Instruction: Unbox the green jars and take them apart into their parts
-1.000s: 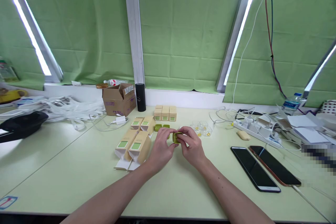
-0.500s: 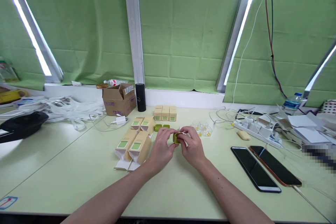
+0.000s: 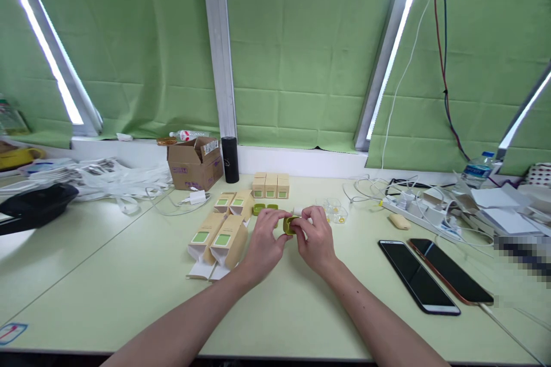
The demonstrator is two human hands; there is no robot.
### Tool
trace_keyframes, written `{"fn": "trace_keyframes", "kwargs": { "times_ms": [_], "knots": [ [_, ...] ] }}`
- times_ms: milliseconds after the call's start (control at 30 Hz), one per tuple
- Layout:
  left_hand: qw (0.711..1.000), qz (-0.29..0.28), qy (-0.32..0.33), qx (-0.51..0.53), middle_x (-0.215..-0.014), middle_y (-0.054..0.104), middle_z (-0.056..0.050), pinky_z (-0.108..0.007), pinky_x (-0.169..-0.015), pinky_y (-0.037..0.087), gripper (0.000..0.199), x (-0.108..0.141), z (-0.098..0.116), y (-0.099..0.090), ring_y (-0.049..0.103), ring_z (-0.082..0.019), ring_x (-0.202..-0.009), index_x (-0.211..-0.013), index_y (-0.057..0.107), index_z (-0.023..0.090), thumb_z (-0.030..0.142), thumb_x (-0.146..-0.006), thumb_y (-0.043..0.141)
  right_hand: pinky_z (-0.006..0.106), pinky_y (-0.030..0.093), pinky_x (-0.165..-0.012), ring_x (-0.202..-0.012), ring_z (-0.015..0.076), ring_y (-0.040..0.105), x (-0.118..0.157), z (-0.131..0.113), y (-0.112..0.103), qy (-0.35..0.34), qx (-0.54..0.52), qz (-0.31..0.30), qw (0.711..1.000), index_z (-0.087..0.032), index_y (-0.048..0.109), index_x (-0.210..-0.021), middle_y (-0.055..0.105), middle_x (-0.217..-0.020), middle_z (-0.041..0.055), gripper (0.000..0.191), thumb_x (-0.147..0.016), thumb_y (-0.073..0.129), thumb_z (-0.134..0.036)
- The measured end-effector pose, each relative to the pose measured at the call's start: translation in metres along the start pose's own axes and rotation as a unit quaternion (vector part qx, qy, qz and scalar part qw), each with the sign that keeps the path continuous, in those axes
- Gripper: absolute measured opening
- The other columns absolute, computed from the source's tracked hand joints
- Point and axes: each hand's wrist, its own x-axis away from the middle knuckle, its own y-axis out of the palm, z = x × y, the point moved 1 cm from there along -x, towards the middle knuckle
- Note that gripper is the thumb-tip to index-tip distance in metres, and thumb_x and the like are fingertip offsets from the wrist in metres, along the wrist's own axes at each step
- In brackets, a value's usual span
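Left hand [image 3: 267,235]: small green case [image 3: 287,226] pinched by thumb and fingers | Right hand [image 3: 316,241]: fingertips set against case's right side, grip obscured | Neither nearer; long axis masked

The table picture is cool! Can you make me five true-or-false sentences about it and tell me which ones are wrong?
1. The left hand and right hand both hold the green case. True.
2. The phones are left of the hands. False: the phones lie to the right.
3. The black tube stands beside the cardboard box. True.
4. The blinds are red. False: the blinds are green.
5. The black tube is lying on its side. False: it stands upright.
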Motion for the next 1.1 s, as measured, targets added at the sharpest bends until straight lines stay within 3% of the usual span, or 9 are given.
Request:
{"fn": "trace_keyframes", "kwargs": {
  "times_ms": [1100],
  "knots": [
    [0.998, 0.035, -0.021, 0.038, -0.117, 0.064, -0.006, -0.043, -0.098, 0.053, 0.04, -0.001, 0.0006, 0.0009, 0.058, -0.025, -0.115, -0.117, 0.07, 0.029, 0.009, -0.082, 0.07, 0.036, 0.04, -0.065, -0.078, 0.0218, 0.047, 0.0015, -0.0015, -0.0036, -0.059, 0.012, 0.047, 0.997, -0.023, 0.067, -0.094, 0.052, -0.08, 0.0052, 0.02, -0.094, 0.055, -0.008]
  ]
}}
